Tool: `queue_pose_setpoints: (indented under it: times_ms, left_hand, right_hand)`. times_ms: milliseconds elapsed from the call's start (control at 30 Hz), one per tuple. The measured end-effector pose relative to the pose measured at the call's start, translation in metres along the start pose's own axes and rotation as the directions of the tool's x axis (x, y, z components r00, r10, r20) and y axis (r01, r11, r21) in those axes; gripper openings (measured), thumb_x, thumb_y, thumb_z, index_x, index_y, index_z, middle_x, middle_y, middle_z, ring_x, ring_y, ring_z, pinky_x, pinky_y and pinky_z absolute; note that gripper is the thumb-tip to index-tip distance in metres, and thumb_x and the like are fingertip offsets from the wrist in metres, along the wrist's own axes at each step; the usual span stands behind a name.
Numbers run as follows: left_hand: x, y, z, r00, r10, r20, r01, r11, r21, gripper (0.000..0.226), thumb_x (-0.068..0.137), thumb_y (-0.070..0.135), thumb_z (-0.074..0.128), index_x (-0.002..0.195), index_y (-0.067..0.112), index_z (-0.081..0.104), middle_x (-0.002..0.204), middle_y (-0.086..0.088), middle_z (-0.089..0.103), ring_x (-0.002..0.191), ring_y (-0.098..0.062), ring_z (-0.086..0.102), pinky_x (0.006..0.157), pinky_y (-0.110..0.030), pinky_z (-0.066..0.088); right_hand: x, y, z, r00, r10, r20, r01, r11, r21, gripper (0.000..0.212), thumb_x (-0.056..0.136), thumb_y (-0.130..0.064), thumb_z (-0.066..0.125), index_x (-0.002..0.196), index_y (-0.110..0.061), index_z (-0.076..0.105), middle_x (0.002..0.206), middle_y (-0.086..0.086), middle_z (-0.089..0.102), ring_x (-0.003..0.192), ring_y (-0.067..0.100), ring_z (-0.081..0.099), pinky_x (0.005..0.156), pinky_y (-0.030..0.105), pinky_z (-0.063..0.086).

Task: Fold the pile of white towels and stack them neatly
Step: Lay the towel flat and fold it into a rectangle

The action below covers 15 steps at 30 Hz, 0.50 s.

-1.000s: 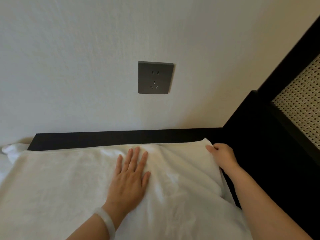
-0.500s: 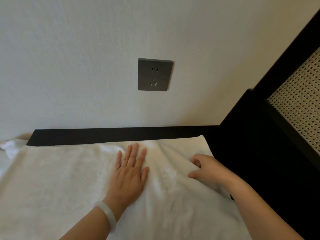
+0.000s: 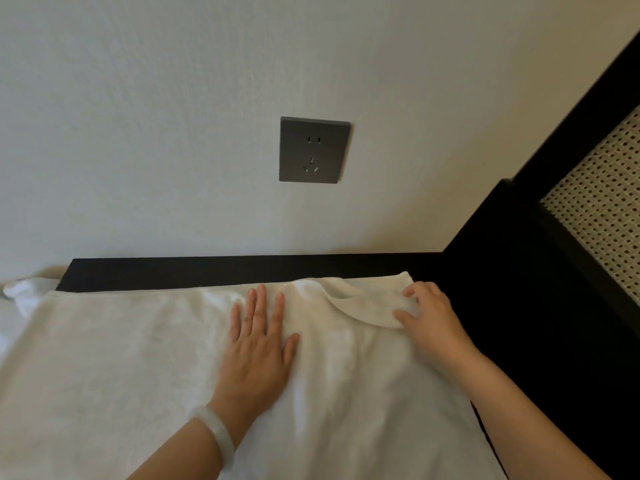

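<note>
A large white towel (image 3: 121,358) lies spread over a dark surface and fills the lower half of the view. My left hand (image 3: 258,344) lies flat on its middle with straight fingers, pressing it down; a pale bangle is on that wrist. My right hand (image 3: 427,315) pinches the towel's far right corner, which is raised into a small flap between thumb and fingers. More white cloth (image 3: 24,289) bunches at the far left edge.
A black surface (image 3: 242,270) runs along the wall behind the towel. A grey wall socket (image 3: 313,150) sits above it. A black frame with a woven cane panel (image 3: 602,209) stands at the right.
My right hand slid in over the towel, then went back out to the far right corner and lifted it into a flap. My left hand stayed flat in place.
</note>
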State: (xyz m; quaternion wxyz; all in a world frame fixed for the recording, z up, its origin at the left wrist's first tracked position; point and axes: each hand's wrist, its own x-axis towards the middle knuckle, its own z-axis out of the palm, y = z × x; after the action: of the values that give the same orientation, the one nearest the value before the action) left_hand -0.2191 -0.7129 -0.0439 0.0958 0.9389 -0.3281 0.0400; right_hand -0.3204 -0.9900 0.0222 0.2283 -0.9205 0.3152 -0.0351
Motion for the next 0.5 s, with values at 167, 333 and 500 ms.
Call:
queue_pose_setpoints:
  times_ms: [167,333,500]
  left_hand:
    - [0.005,-0.003,0.003,0.999,0.038,0.021,-0.038,0.999,0.032,0.066,0.104,0.052,0.017,0.153,0.011,0.030,0.159,-0.017,0.027,0.148,-0.031,0.022,0.118,-0.044,0.007]
    - [0.005,-0.004,0.003,0.999,0.054,0.009,-0.054,0.998,0.039,0.065,0.104,0.051,0.018,0.153,0.012,0.031,0.159,-0.014,0.028,0.148,-0.028,0.020,0.117,-0.047,0.010]
    - [0.002,-0.002,0.000,0.999,0.052,-0.001,-0.051,0.998,0.034,0.064,0.103,0.049,0.020,0.154,0.012,0.030,0.161,-0.013,0.025,0.150,-0.028,0.018,0.118,-0.046,0.008]
  right_hand:
    - [0.035,-0.006,-0.014,0.937,0.151,0.316,-0.190,0.977,0.096,0.049,0.077,-0.027,0.084,0.119,-0.023,0.059,0.122,0.000,0.054,0.111,0.016,0.056,0.090,0.029,0.047]
    - [0.051,-0.014,-0.034,0.768,0.246,0.591,-0.297,0.955,-0.011,0.054,0.067,-0.023,0.091,0.112,-0.020,0.061,0.110,0.001,0.067,0.098,0.019,0.066,0.089,0.036,0.056]
    - [0.055,-0.017,-0.037,0.738,0.216,0.639,-0.293,0.956,0.016,0.037,0.073,-0.017,0.088,0.106,-0.015,0.070,0.101,0.003,0.075,0.094,0.021,0.071,0.081,0.034,0.059]
